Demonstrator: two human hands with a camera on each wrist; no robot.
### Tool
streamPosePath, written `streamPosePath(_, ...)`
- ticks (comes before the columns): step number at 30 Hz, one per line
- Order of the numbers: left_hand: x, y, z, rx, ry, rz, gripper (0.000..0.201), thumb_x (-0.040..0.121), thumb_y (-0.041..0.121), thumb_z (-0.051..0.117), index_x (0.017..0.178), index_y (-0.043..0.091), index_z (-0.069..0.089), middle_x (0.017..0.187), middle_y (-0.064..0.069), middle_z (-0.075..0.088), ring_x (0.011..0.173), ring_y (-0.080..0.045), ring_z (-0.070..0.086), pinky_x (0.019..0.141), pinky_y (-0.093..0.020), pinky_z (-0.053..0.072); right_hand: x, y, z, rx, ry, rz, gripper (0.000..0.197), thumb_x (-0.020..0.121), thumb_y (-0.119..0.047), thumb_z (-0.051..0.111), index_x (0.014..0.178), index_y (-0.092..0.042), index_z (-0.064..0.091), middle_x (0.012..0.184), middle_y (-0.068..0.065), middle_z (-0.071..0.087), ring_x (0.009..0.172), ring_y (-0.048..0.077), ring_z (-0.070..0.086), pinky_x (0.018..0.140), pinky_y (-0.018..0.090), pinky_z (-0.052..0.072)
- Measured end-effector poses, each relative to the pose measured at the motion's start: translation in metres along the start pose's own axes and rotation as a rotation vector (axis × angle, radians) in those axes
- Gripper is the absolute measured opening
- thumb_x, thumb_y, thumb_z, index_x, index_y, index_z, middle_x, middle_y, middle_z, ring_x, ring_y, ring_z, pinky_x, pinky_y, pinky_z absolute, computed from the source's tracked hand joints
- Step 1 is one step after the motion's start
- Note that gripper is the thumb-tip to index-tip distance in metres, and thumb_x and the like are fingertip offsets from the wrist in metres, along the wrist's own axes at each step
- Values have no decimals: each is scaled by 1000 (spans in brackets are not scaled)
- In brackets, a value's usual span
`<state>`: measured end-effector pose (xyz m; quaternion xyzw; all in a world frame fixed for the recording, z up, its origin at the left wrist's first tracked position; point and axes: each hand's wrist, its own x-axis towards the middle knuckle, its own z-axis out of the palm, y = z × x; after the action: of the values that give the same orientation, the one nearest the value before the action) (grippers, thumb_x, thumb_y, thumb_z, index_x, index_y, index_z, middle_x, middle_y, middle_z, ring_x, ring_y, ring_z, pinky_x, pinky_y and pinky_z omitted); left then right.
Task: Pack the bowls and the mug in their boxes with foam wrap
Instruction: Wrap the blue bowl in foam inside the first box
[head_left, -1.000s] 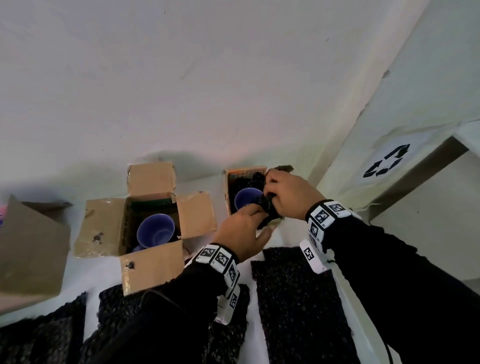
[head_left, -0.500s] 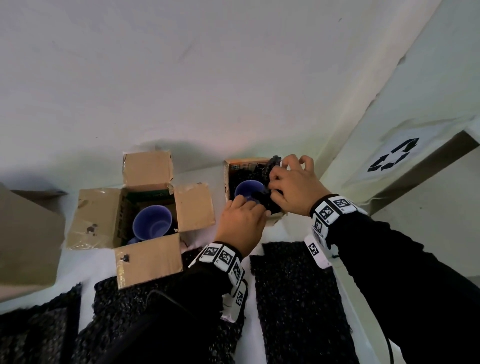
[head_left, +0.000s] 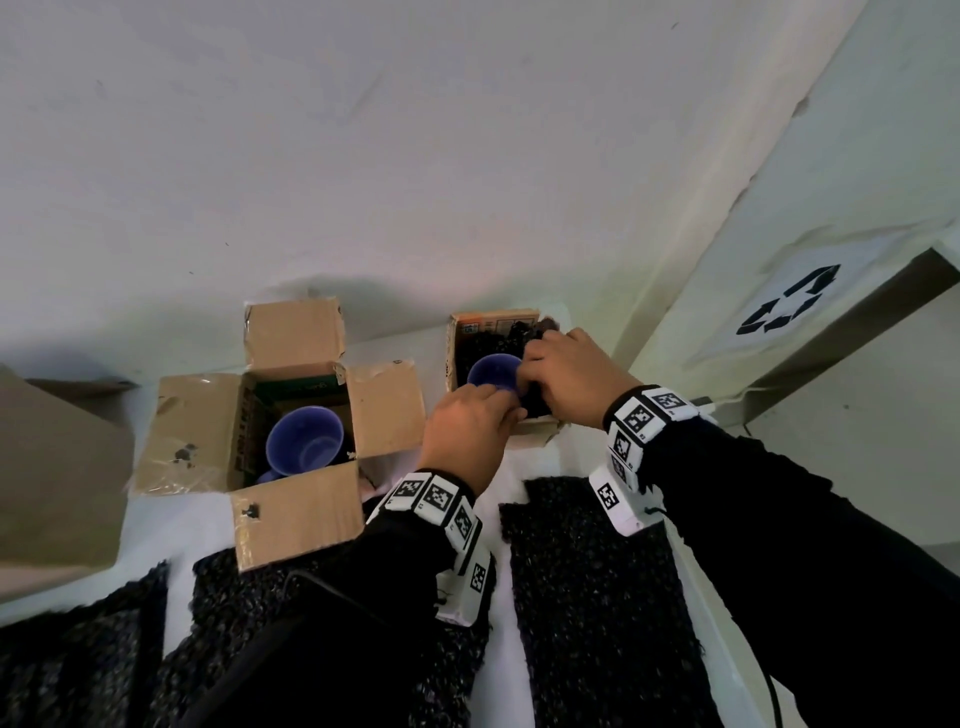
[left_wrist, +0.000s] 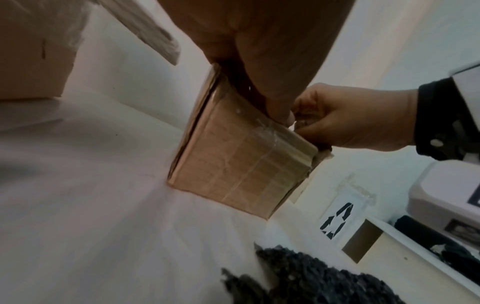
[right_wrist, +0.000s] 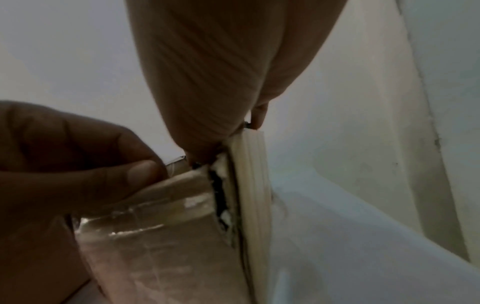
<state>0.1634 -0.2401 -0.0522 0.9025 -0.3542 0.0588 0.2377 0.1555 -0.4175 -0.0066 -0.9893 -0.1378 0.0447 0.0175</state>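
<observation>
L hand (head_left: 470, 428) now nearer upright mug (head_left: 494, 370)

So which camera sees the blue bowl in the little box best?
The head camera. It looks down into the small box, so the blue bowl shows with black foam around it, between the left hand and right hand. The two wrist cameras only see the box's outside walls and the hands, not the bowl.

Blue bowl (head_left: 493, 371) foam-wrapped inside small box (head_left: 496, 325)
</observation>
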Motion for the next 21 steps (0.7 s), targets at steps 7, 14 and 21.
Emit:
streamPosePath(7,-8,2,2,105,-40,80,45,90,58,42,86,26,73,83,6,63,83,-19,52,73,-35,42,-22,12,-2,-118,100,-41,38,76,-31,32,71,-27,69,80,-14,67,111,18,51,92,42,26)
streamPosePath(14,-10,-3,7,190,-50,129,29,88,43,49,101,25,67,97,4,64,89,-22,52,76,-35,40,-17,6,12,8,111,-21,24,77,-30,39,93,-23,56,91,-3,63,96,21,53,84,37,30)
streamPosePath(21,-9,6,4,305,-111,139,44,86,56,39,103,25,66,99,2,57,89,-22,49,74,-36,40,0,12,10,-196,134,138,27,80,-27,52,103,-24,65,110,-6,66,131,27,35,98,47,18)
